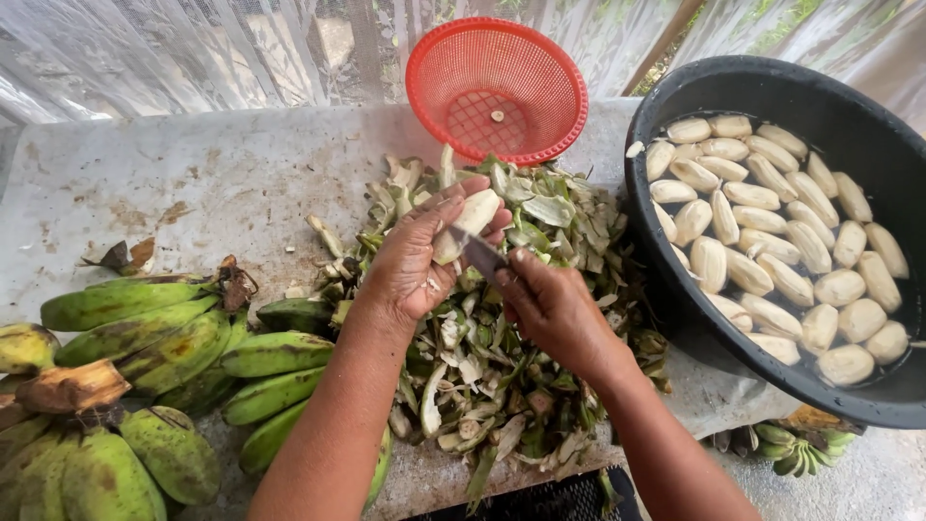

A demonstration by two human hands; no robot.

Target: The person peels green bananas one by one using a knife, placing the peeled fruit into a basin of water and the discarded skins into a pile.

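Peeled banana (471, 224): pale, held above the peel heap (502, 318) at mid-counter (193, 183), long axis slanting up and right from the left hand (417, 259), which is wrapped closed around its lower half. Knife (479, 253): blade meets the banana's underside, seemingly touching it; handle hidden in the closed right hand (550, 307), just right of and below the fruit. Black basin (849, 106) of peeled bananas in water: right of heap. Green banana bunches (145, 328): left of heap. Red basket (497, 89): behind heap.
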